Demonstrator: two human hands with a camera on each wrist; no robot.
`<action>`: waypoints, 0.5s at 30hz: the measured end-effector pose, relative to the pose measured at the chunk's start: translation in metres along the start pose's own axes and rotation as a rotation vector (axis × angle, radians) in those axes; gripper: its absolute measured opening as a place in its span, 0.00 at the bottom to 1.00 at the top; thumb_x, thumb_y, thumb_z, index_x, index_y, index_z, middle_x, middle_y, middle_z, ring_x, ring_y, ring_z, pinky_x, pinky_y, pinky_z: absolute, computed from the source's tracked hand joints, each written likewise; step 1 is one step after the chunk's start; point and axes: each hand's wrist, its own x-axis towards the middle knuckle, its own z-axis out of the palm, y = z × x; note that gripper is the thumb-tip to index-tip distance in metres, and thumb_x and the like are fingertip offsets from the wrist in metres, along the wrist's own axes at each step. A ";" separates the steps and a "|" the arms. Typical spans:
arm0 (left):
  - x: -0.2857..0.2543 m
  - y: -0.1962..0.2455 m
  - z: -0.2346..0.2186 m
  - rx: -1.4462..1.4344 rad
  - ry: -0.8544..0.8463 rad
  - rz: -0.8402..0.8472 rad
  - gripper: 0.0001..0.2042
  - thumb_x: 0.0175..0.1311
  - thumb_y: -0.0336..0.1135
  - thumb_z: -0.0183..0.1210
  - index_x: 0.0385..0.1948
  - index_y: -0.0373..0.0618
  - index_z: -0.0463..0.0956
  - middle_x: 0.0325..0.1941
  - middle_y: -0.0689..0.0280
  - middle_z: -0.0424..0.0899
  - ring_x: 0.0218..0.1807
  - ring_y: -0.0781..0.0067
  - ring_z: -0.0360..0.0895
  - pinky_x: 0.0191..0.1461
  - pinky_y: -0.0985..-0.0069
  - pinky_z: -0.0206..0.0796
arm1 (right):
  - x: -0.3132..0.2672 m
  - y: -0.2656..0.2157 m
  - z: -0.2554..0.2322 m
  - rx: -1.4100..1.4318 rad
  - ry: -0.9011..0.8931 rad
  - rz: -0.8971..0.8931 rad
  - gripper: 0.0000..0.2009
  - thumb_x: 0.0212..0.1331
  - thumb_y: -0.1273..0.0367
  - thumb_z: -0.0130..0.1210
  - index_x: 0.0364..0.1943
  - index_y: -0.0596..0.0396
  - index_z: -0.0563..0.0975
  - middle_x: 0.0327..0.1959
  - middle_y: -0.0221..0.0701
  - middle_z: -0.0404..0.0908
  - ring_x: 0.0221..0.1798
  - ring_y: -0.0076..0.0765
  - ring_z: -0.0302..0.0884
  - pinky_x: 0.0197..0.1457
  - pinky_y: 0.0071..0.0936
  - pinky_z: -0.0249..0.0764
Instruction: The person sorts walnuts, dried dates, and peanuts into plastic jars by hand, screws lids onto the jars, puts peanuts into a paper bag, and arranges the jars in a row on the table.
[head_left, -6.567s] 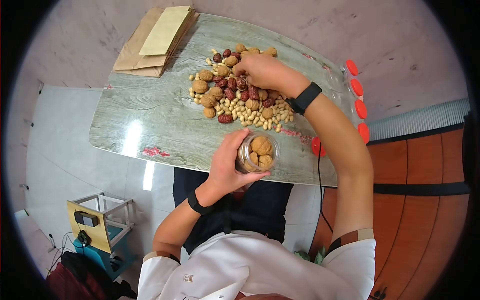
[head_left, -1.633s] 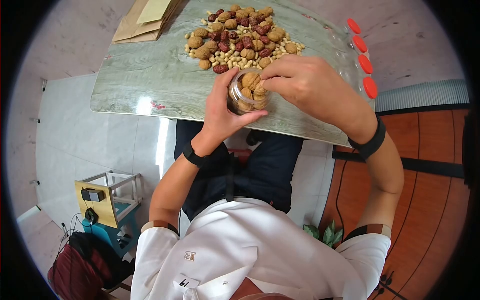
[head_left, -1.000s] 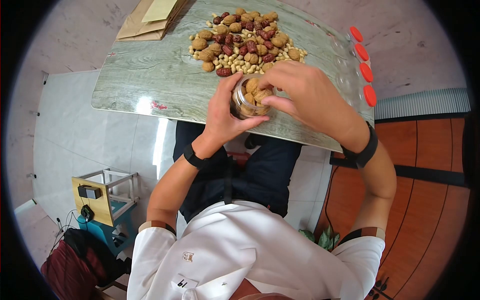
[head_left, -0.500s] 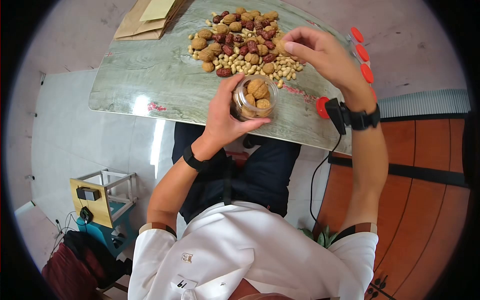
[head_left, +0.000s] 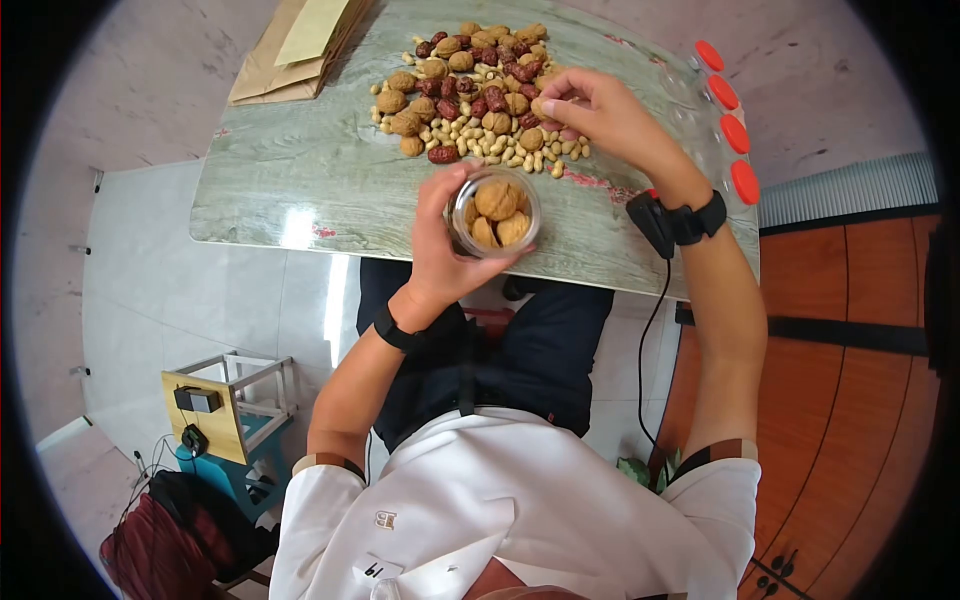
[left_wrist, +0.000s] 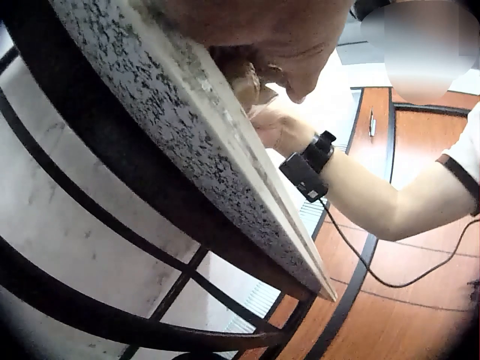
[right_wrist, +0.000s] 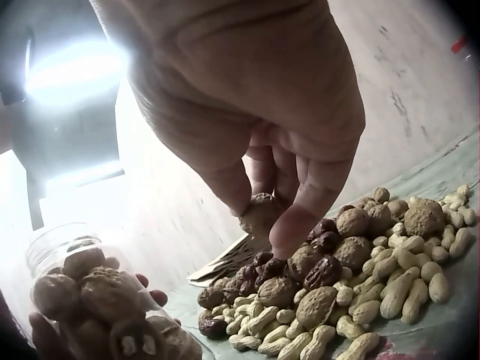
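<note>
My left hand (head_left: 437,240) grips a clear plastic jar (head_left: 453,222) near the table's front edge, its mouth facing up toward me. Several walnuts (head_left: 497,200) fill the jar, as the right wrist view also shows. Above the right side of a mixed heap, my right hand (head_left: 600,112) pinches one walnut (right_wrist: 259,215) between thumb and fingers. That heap holds walnuts, wrinkled red dates (head_left: 443,155) and peanuts (head_left: 513,152) in their shells. In the left wrist view, the left hand (left_wrist: 262,34) hides most of the jar.
Folded brown paper bags (head_left: 265,82) lie at the table's back left. Several clear jars with red lids (head_left: 735,133) line the right edge. A black device (head_left: 652,225) on my right wrist trails a cable (head_left: 645,370) below the table edge.
About a second ago my right hand was at the jar's mouth. It has since moved away to the heap's right side, and now holds a walnut slightly further left. The left hand keeps the jar.
</note>
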 end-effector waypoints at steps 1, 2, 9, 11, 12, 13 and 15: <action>0.000 0.002 -0.002 0.039 -0.026 0.042 0.51 0.41 0.33 0.85 0.69 0.46 0.60 0.67 0.52 0.71 0.69 0.48 0.74 0.69 0.58 0.70 | -0.007 -0.006 -0.001 0.049 0.005 0.012 0.11 0.72 0.64 0.59 0.49 0.58 0.80 0.41 0.28 0.85 0.38 0.20 0.82 0.39 0.21 0.77; -0.001 0.003 -0.001 0.039 -0.025 0.038 0.51 0.41 0.33 0.85 0.69 0.46 0.60 0.67 0.52 0.71 0.69 0.48 0.74 0.69 0.58 0.70 | -0.015 -0.014 -0.003 0.050 0.002 0.014 0.11 0.72 0.64 0.59 0.49 0.58 0.80 0.41 0.28 0.85 0.38 0.20 0.82 0.39 0.21 0.77; 0.000 -0.001 0.002 -0.012 0.126 -0.041 0.53 0.39 0.31 0.86 0.70 0.48 0.58 0.67 0.53 0.70 0.69 0.52 0.72 0.70 0.57 0.70 | -0.093 -0.096 0.010 0.324 -0.194 -0.188 0.04 0.72 0.71 0.55 0.45 0.55 0.74 0.60 0.42 0.85 0.44 0.24 0.82 0.46 0.24 0.78; -0.001 0.000 0.004 -0.026 0.122 -0.020 0.53 0.39 0.31 0.86 0.70 0.48 0.57 0.67 0.53 0.70 0.68 0.52 0.72 0.70 0.59 0.70 | -0.103 -0.113 0.019 -0.029 -0.306 -0.218 0.07 0.68 0.71 0.59 0.45 0.55 0.74 0.63 0.41 0.83 0.43 0.30 0.82 0.47 0.27 0.78; -0.001 0.001 0.004 -0.028 0.121 -0.022 0.53 0.39 0.31 0.86 0.70 0.48 0.57 0.67 0.53 0.70 0.68 0.52 0.72 0.70 0.59 0.70 | -0.104 -0.113 0.024 -0.029 -0.304 -0.215 0.07 0.68 0.71 0.59 0.45 0.55 0.74 0.63 0.41 0.83 0.43 0.30 0.82 0.47 0.27 0.78; 0.000 0.002 0.004 -0.015 0.110 -0.017 0.53 0.39 0.31 0.86 0.70 0.48 0.57 0.67 0.53 0.70 0.68 0.52 0.73 0.70 0.58 0.70 | -0.105 -0.113 0.030 -0.130 -0.287 -0.242 0.08 0.67 0.71 0.60 0.45 0.55 0.74 0.65 0.40 0.82 0.44 0.32 0.82 0.48 0.28 0.77; -0.001 0.003 0.003 0.000 0.102 -0.010 0.53 0.39 0.31 0.85 0.70 0.48 0.57 0.66 0.53 0.70 0.68 0.52 0.73 0.70 0.58 0.70 | -0.103 -0.110 0.039 -0.234 -0.272 -0.272 0.08 0.65 0.72 0.61 0.44 0.54 0.74 0.66 0.40 0.82 0.44 0.34 0.83 0.49 0.28 0.77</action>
